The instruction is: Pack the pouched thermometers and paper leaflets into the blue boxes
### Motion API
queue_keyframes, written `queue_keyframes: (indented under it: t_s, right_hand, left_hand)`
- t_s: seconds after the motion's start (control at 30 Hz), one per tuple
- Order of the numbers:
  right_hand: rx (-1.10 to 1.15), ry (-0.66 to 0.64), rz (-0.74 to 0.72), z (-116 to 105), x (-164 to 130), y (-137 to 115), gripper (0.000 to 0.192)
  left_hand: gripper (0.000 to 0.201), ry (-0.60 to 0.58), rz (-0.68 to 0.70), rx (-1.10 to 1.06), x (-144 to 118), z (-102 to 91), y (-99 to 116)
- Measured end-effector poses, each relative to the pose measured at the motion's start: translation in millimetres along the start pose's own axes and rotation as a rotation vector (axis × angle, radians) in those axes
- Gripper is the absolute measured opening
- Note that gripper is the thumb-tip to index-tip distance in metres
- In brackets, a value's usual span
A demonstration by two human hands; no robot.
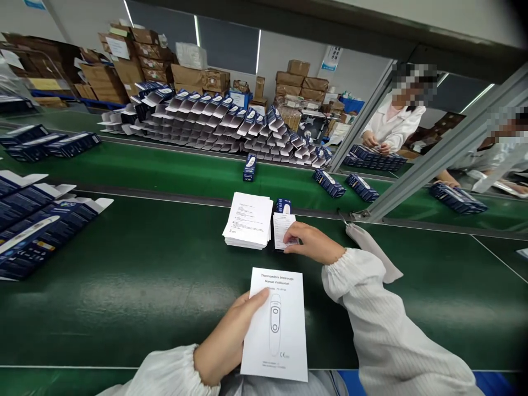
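My left hand (226, 335) holds a white thermometer manual (276, 324) by its left edge, near the table's front edge. My right hand (313, 242) reaches forward and pinches a small white card (282, 228) from a small stack. To the left of that card sits a thicker stack of white leaflets (248, 220). A small dark blue box (283, 205) stands just behind the card.
Open dark blue boxes (37, 225) lie at the left on the green table (144, 286). More boxes (329, 182) ride the belt beyond, and a large pile of boxes (223, 126) lies behind. A metal post (421, 165) slants at right. Two people in white coats work across the belt.
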State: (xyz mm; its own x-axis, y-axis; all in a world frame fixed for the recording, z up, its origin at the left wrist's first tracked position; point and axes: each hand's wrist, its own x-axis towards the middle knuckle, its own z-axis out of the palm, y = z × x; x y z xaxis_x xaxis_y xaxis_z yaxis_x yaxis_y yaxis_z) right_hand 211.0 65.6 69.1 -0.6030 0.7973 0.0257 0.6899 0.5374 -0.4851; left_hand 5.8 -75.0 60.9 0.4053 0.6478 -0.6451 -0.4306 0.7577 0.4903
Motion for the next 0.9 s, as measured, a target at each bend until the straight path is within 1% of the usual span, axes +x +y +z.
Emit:
queue_keyframes:
  t_s: [0.1,0.2,0.3,0.37,0.4,0.47,0.57,0.67,0.73,0.8,0.83,0.87,0.9]
  right_hand:
    - [0.014,0.045,-0.004,2.2,0.0,0.7,0.007]
    - [0.004,0.155,0.038,4.9,-5.0,-3.9,0.018]
    - [0.010,0.285,0.070,7.6,-19.9,-14.3,0.021]
    - [0.038,0.333,0.019,10.4,-34.4,-23.1,0.021]
    - [0.053,0.339,-0.025,12.5,-41.8,-27.5,0.023]
    - [0.078,0.308,-0.120,18.5,-55.2,-35.3,0.028]
    - [0.123,0.241,-0.214,32.0,-69.4,-44.4,0.034]
    - [0.155,0.242,-0.227,46.3,-79.6,-52.0,0.036]
    - [0.165,0.262,-0.220,50.8,-86.8,-53.8,0.037]
    - [0.199,0.241,-0.212,46.5,-95.4,-45.7,0.039]
    - [0.211,0.246,-0.177,40.5,-100.4,-35.8,0.039]
    - [0.199,0.288,-0.099,32.2,-106.0,-21.4,0.038]
    - [0.150,0.354,0.024,22.4,-112.4,-2.8,0.037]
  left_hand:
    - [0.036,-0.022,0.024,-0.004,8.8,3.7,-2.1]
    - [0.035,-0.039,0.090,-0.029,19.4,7.6,-6.2]
    - [0.035,-0.055,0.134,-0.043,28.4,13.2,-8.6]
    - [0.035,-0.045,0.148,-0.044,33.2,17.0,-8.7]
    - [0.034,-0.041,0.155,-0.043,35.5,18.7,-8.4]
    - [0.035,-0.049,0.175,-0.048,40.1,21.0,-7.6]
    - [0.041,-0.105,0.197,-0.044,46.7,22.7,-6.5]
    - [0.041,-0.159,0.183,0.014,52.8,24.6,-8.2]
    - [0.039,-0.168,0.169,0.054,56.9,26.4,-12.4]
    - [0.040,-0.160,0.153,0.080,60.6,27.8,-18.3]
    - [0.040,-0.154,0.141,0.091,62.0,28.1,-21.2]
    - [0.041,-0.144,0.127,0.105,63.0,28.2,-23.6]
    - [0.041,-0.135,0.113,0.123,63.4,28.2,-25.3]
